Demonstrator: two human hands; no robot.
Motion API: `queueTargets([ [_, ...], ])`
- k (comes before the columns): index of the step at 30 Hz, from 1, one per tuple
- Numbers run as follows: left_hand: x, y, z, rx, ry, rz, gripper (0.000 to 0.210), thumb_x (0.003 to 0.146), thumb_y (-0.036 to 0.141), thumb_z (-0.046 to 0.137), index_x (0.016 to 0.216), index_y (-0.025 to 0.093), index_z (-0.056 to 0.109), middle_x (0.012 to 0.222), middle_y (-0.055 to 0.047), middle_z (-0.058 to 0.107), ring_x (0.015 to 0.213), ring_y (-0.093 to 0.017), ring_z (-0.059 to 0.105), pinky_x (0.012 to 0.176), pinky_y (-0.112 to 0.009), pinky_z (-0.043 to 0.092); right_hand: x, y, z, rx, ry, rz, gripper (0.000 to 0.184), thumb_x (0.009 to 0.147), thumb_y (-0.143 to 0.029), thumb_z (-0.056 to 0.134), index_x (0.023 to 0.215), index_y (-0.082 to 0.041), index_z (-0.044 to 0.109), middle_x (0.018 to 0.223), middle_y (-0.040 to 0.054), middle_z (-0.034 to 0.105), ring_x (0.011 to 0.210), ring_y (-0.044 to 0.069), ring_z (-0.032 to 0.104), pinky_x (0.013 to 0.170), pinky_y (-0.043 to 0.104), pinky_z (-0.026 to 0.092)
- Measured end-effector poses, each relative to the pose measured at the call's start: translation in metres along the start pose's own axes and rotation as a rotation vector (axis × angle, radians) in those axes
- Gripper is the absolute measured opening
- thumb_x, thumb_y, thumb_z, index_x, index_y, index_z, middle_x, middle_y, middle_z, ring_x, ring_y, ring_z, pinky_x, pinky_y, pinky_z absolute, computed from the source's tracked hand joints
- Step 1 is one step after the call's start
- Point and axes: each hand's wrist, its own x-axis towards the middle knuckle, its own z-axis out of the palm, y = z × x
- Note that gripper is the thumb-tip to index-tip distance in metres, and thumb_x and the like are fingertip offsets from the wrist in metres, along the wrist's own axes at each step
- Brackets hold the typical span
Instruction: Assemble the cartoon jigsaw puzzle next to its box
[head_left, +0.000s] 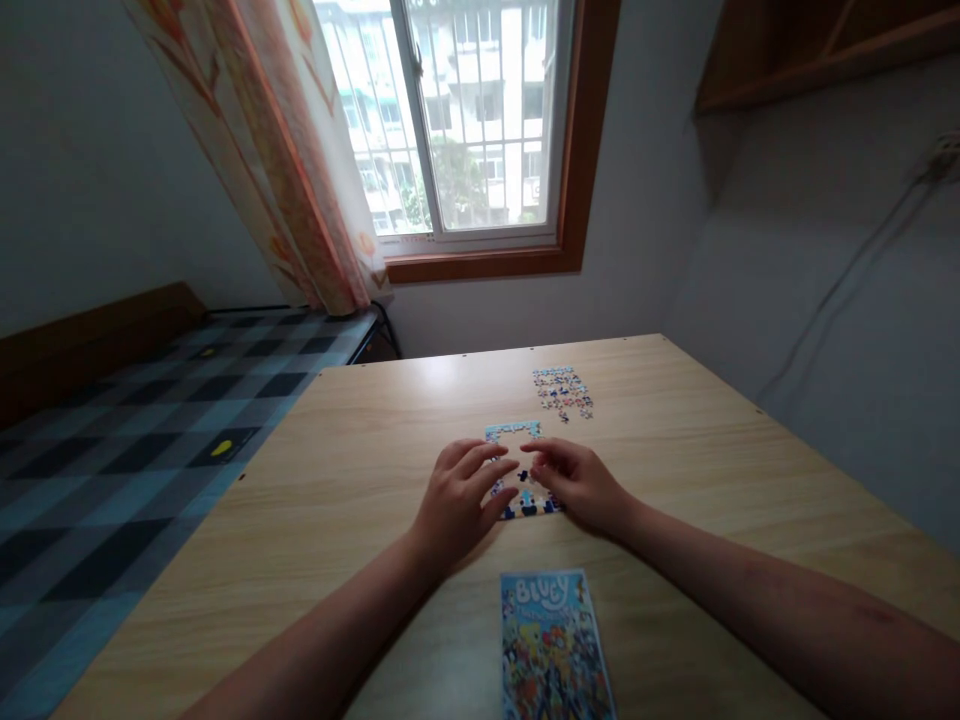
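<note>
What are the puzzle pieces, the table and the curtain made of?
Puzzle pieces: probably printed cardboard, thin and flat; too small to tell the finish.
Table: seems wood or wood-look board, smooth, slightly shiny; pale grain shows and light reflects.
Curtain: likely soft cloth, flower-patterned; it hangs in folds.

"Daylight pours through the window (487, 130), nearly washed out!"
"And the walls (645, 200) sit dim, pale glare on the tabletop's (435, 372) far edge."
"Edges stretch wide; distant puzzle pieces (563, 391) look soft!"
</note>
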Motion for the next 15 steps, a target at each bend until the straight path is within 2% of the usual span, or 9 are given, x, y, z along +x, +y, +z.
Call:
queueTargets([
  [7,0.0002,0.0001,-0.0018,0.025,-0.048,0.076,0.012,0.092,0.03,0.07,0.104,0.026,0.071,0.113,-0.002,0.073,0.109,-0.023,0.061,0.098,-0.042,0.05,-0.0022,-0.0008,0.0,0.014,-0.109,0.004,0.032,0.091,-0.032,0.067,0.122,-0.021,0.068,0.08,0.0003,0.065,0.068,0.012,0.054,0.065,0.028,0.046],
  [12,0.0012,0.0011,-0.0001,0.05,-0.072,0.112,0.007,0.093,0.027,0.069,0.099,0.026,0.071,0.113,-0.001,0.073,0.107,-0.022,0.061,0.1,-0.042,0.047,-0.0015,0.0003,0.0001,0.032,-0.152,0.049,0.034,0.091,-0.03,0.068,0.123,-0.021,0.068,0.079,-0.0003,0.065,0.066,0.012,0.052,0.063,0.027,0.044],
  [15,0.0016,0.0014,-0.0004,0.072,-0.082,0.136,0.007,0.092,0.026,0.069,0.099,0.026,0.071,0.113,-0.001,0.074,0.107,-0.022,0.061,0.103,-0.044,0.045,-0.0012,-0.0008,-0.0002,-0.018,-0.143,0.029,0.034,0.091,-0.029,0.068,0.124,-0.022,0.067,0.081,0.0,0.066,0.066,0.012,0.053,0.063,0.028,0.044],
])
